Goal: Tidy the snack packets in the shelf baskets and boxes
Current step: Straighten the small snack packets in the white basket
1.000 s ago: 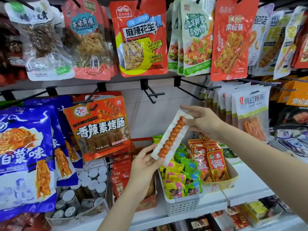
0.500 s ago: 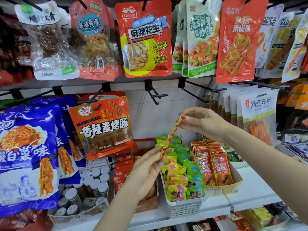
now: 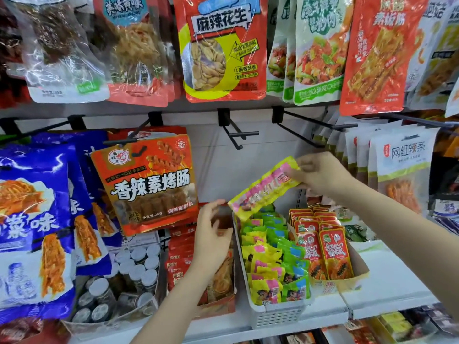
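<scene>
Head view: a long, narrow plastic snack packet (image 3: 264, 188), yellow with a pink band and blurred print down its middle, hangs slanted in the air above the white perforated plastic basket (image 3: 278, 316). The packet's upper end sits higher and to the right, its lower end dips toward the basket's back-left corner. The right hand (image 3: 323, 173) pinches that upper end between thumb and curled fingers. The left hand (image 3: 211, 239) is raised just left of the packet's lower end with fingers loosely spread and holding nothing; its fingertips are near the packet's edge, and whether they touch it cannot be told.

The basket holds rows of small yellow, green and blue sachets (image 3: 273, 259) standing on edge. Just to its right, a shallow cardboard tray (image 3: 357, 271) carries upright red sachets (image 3: 325, 252). Behind the left hand hangs an orange-red bag with sausage pictures (image 3: 146, 182) on a black peg.
</scene>
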